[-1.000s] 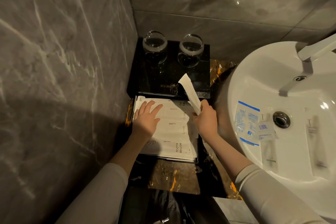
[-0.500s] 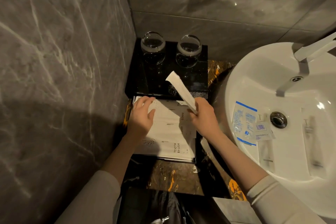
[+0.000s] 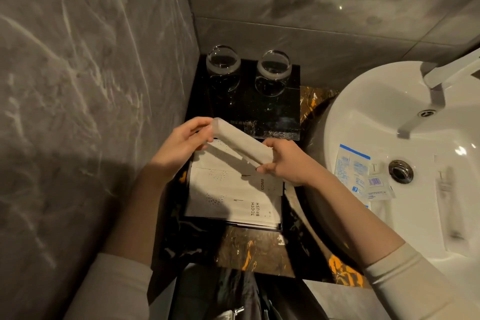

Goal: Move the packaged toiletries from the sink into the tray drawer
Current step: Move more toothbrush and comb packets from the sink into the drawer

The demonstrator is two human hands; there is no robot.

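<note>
At the centre of the frame both hands hold one long white packet [image 3: 241, 144] by its ends, tilted, just above the open drawer [image 3: 282, 205]. The left hand [image 3: 179, 149] pinches the upper-left end between thumb and fingertips, the fingers curled lightly round it. The right hand [image 3: 288, 162] grips the lower-right end, fingers curled under it and thumb on the near edge. Holding it at both ends probably keeps the limp packet straight so it can be laid square with the others.

Beneath it the drawer already holds flat white packets in rows, one marked COMB [image 3: 262, 184] and one marked TOOTH BRUSH [image 3: 254, 209]; they lie side by side with labels facing the same way, which suggests a neat arrangement is wanted.

In the right of the frame the white sink [image 3: 363, 117] still holds more toiletries: a blue-edged sachet [image 3: 350, 166] left of the drain, a small sachet with a barcode [image 3: 376, 184] overlapping it, and a long clear packet [image 3: 446, 202] to the right of the drain. The task looks only partly done.

Two glasses [image 3: 223, 65] stand on the black tray [image 3: 285, 117] above the drawer, well clear of the hands.
</note>
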